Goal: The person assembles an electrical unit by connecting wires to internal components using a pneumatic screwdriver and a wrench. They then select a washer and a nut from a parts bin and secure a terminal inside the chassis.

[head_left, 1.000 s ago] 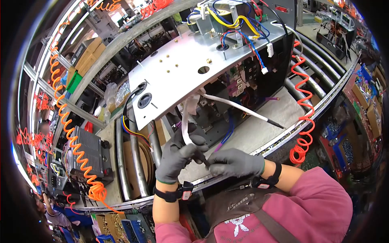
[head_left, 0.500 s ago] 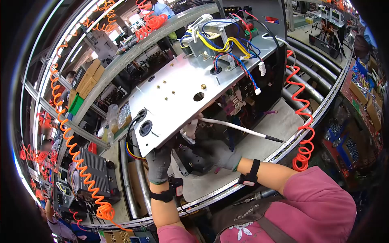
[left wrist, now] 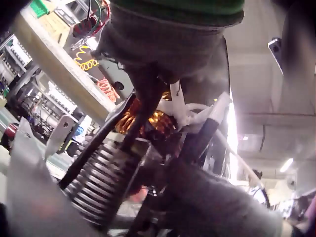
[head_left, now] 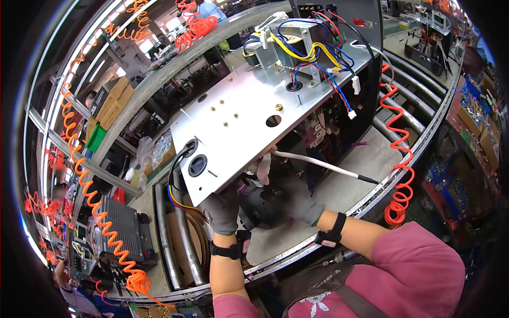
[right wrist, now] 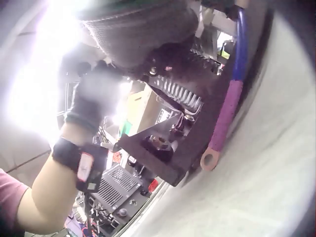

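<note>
Left hand [head_left: 221, 213] and right hand [head_left: 307, 208], both gloved, are at the frame's lower centre, below one metal plate [head_left: 246, 139] and one white cable [head_left: 319, 163]; whether both hands grip, I cannot tell.

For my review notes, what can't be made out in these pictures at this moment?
Left hand, head view: fingers hidden beneath the edge of the metal plate.
Right hand, head view: fingers lost in blur and shadow, so whether they grip anything is unclear.
Copper coil, left wrist view: partly covered by the left hand.
Lettering on the apron, head view: too small to read.
</note>
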The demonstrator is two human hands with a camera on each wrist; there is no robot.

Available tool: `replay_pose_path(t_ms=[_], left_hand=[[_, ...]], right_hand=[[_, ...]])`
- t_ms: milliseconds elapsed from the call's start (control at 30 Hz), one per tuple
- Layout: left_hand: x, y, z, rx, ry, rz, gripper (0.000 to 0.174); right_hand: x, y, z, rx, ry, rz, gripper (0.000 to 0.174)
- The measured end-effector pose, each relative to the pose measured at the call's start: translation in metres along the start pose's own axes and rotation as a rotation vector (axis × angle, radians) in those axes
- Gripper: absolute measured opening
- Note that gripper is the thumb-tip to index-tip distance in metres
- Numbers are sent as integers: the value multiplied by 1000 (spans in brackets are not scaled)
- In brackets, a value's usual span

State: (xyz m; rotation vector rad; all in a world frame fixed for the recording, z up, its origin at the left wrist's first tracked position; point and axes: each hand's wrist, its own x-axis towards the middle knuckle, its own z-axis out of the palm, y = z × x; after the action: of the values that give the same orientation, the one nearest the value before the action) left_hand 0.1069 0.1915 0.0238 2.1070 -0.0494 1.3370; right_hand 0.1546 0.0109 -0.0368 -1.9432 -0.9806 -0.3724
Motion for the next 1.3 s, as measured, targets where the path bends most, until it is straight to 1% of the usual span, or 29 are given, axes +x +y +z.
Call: replay_pose_path(t_ms=[33,67,133,167,233,267,333,367,433,467,533,567,633,667,733,767,833,867,933,967,1000,1033,1067,1100,1133,1167,1200,1233,1300], left_hand=[[-1,1,2,-6,-3,0,37],[-2,3,1,-16,-37,-60,35],[-2,9,0,-25,-69,-120,34],[-2,14,0,-57,-66,-138,33],[0,20,5,-97,-65,-153,31],[0,22,7,-125,-69,-159,32],[-2,23,11,-157,-78,-164,32],[-4,21,15,-115,-72,-118,27],[-7,20,22,-76,-67,-64,22],[-10,21,27,-139,-26,-128,22],[-13,29,39,-209,7,-189,22],[-13,37,44,-339,49,-240,21],[-10,47,48,-474,82,-283,20],[-8,51,47,-490,32,-296,20],[-7,50,47,-512,-29,-300,21],[-6,40,44,-426,-138,-208,27],[3,15,36,-190,-375,36,41],[5,9,37,-192,-386,48,41],[10,11,44,-416,-370,-83,28],[13,7,45,-560,-443,-337,33],[17,5,48,-574,-451,-331,33],[21,3,50,-746,-486,-484,37],[25,0,50,-911,-518,-641,42],[25,-8,50,-690,-600,-452,46],[23,-14,56,-691,-601,-454,46],[20,-19,63,-822,-552,-410,46],[20,-17,69,-952,-498,-368,47],[23,-16,68,-959,-597,-427,56],[25,-4,74,-1097,-632,-491,56]], right_hand=[[-5,-1,0,63,103,-30,38],[-10,2,3,60,105,-25,38],[-14,7,8,1166,100,439,39],[-12,10,8,1163,101,438,39],[1,14,3,515,16,318,45],[3,18,0,512,21,323,45],[3,28,-1,389,-186,221,48],[-1,40,9,388,-181,221,48],[-8,60,30,74,8,-175,45],[-10,64,30,71,14,-172,45],[-4,50,11,14,127,-105,31],[-6,41,-1,10,135,-99,31],[-10,26,-18,457,166,131,42],[-10,27,-16,453,179,130,42],[-8,32,-3,448,253,285,37],[-8,35,3,446,269,287,37],[-2,37,10,191,423,187,31],[-1,37,5,191,438,191,31],[2,32,-25,579,319,356,28],[1,39,-21,568,331,359,28],[3,45,-16,703,343,338,27],[4,51,-13,840,354,312,27],[3,58,-12,835,363,309,27],[4,56,-17,724,287,316,29],[4,55,-20,616,206,324,31],[3,57,-16,616,203,330,31],[1,60,-11,758,244,323,34],[-1,63,-5,900,285,315,38],[-4,69,3,954,285,259,41]])
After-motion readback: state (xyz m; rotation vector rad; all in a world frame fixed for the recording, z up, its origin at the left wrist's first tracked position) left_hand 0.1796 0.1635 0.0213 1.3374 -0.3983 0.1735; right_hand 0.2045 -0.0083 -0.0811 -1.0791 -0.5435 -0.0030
